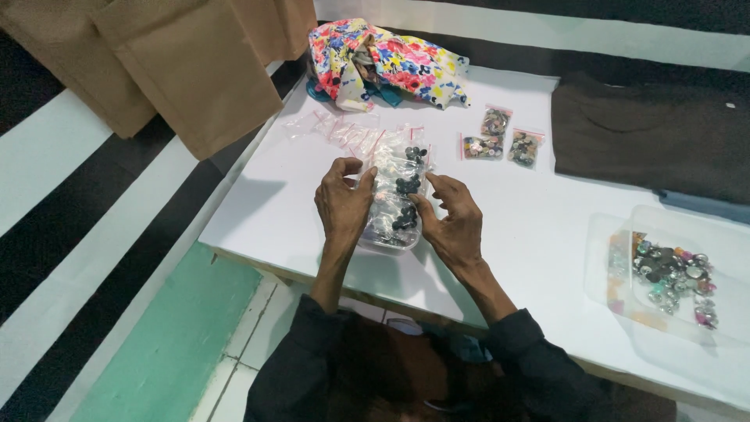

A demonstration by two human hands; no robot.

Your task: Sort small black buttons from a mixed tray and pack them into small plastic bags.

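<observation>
Black sleeves lead up from the bottom edge of the view to both hands, which meet over the near part of a white table. Left hand is closed on the left edge of a clear plastic bag holding dark buttons, thumb and fingers pinching the film; right hand grips the bag's right edge in the same way, fingers curled onto it. This bag sits on top of a stack of similar filled bags (contents below are blurred by the film), touching the table between the two hands. To handle this well, the pinch is best kept on the bag's edges rather than on the buttons, with the bag held level so the contents do not slide to one end. At right, near the table edge, a clear plastic tray holds mixed coloured and metallic buttons. Farther back lie empty small zip bags and three small bags of mixed buttons. Beyond these rest a folded dark brown garment and a floral fabric bundle.
</observation>
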